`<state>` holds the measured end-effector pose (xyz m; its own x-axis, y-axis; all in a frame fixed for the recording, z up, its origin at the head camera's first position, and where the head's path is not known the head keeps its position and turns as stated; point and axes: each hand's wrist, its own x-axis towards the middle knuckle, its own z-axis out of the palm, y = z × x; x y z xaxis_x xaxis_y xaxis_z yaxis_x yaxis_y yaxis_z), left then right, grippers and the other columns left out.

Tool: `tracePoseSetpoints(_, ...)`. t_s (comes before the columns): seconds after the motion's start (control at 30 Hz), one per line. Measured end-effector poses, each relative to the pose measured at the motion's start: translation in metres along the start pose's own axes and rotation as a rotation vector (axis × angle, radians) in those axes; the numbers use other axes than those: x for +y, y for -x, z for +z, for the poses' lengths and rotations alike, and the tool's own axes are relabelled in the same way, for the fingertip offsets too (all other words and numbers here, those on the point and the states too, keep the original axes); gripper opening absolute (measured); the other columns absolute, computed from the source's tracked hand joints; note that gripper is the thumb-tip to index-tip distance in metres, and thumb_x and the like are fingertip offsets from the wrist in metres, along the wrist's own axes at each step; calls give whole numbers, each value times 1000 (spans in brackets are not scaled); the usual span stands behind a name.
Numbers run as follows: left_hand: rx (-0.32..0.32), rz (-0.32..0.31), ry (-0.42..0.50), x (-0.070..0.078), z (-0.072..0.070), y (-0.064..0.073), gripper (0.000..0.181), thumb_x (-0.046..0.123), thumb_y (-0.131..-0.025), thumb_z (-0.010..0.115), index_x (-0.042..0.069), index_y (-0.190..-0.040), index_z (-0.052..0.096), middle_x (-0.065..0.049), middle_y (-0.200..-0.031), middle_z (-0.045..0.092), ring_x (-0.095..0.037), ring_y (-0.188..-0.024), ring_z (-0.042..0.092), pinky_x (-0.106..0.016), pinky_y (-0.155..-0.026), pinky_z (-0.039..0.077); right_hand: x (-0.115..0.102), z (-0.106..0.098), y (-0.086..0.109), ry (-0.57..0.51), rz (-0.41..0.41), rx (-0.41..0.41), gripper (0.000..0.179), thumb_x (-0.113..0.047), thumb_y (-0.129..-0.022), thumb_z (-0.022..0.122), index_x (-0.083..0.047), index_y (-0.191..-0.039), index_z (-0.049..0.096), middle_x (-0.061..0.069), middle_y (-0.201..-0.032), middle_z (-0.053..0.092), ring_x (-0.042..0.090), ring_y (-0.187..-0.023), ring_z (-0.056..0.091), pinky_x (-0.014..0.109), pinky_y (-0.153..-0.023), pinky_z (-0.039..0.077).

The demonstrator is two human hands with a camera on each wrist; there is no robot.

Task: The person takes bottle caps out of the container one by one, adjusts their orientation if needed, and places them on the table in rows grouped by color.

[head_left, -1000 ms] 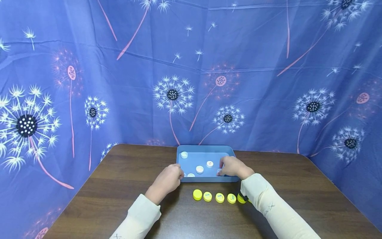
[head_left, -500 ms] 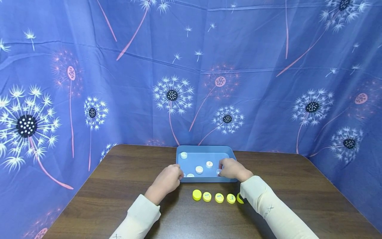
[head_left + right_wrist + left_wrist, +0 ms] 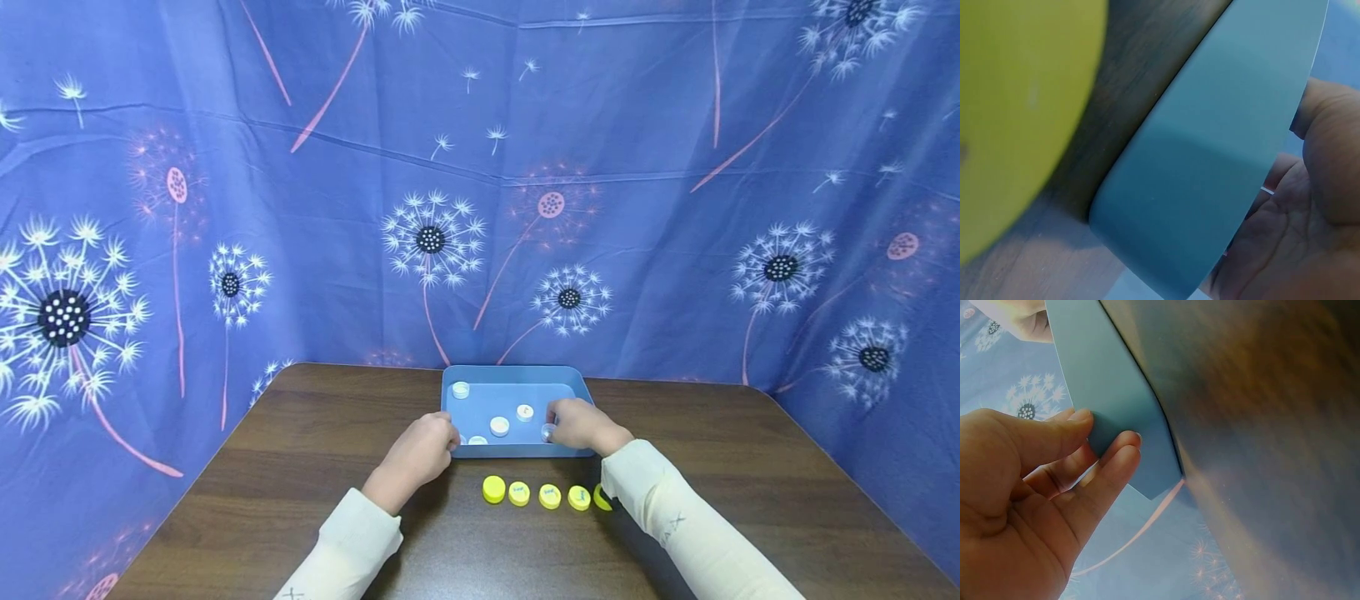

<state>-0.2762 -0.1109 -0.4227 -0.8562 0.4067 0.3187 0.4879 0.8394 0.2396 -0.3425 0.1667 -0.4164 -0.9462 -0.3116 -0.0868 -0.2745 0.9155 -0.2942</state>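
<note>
My left hand [image 3: 418, 454] pinches the rim at the front left corner of the blue tray [image 3: 517, 451]. The left wrist view shows the thumb [image 3: 1054, 434] over that rim and fingers on the wall. My right hand [image 3: 585, 423] reaches into the tray's right side, fingers curled around a clear round cap [image 3: 548, 432]. From the right wrist, the tray wall [image 3: 1197, 137] hides the fingertips and the cap. White round caps lie in the tray: one at back left [image 3: 461, 390], one in the middle [image 3: 499, 427], one marked in red [image 3: 525, 412], others near the front left.
A row of several yellow caps [image 3: 550, 497] stands on the brown wooden table [image 3: 480, 550] before the tray, some with blue writing. The right sleeve [image 3: 660, 508] partly covers the row's right end. A blue dandelion-print cloth [image 3: 337, 250] hangs behind the table.
The clear cap at my right fingertips shows more than before, and the right sleeve hides more of the yellow row's end. My left hand stays on the tray's corner.
</note>
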Motion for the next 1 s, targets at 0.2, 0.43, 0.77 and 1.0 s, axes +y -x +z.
tracePoseSetpoints(0.2,4,9,16,0,0,1,26,-14,-77,61,7,-79,77,5,-74,54,-8,-65,46,-25,-61,46,-3,-3,3,11,-29,-6,18,-12,-87,71,-10,-105,66,1,-79,60,18,-71,53,37,-67,45)
tracePoseSetpoints(0.43,-12,-9,23,0,0,1,25,-12,-80,63,6,-87,79,-1,-84,64,-15,-78,63,-31,-74,56,-8,-8,8,22,-89,53,25,-15,-91,68,-14,-116,69,3,-105,70,19,-88,62,42,-78,51)
tracePoseSetpoints(0.77,1,3,12,-1,1,1,26,-12,-80,61,6,-85,79,0,-83,63,-11,-75,60,-28,-71,54,-15,-19,21,-126,-142,188,20,-22,-86,72,-13,-102,67,-3,-70,57,12,-55,48,31,-54,41)
tracePoseSetpoints(1.0,8,10,8,0,-1,1,27,-14,-78,60,6,-83,78,0,-81,61,-10,-72,56,-28,-71,54,-19,-22,35,-164,-211,268,19,-23,-93,66,-17,-111,67,-6,-80,59,11,-61,50,32,-60,43)
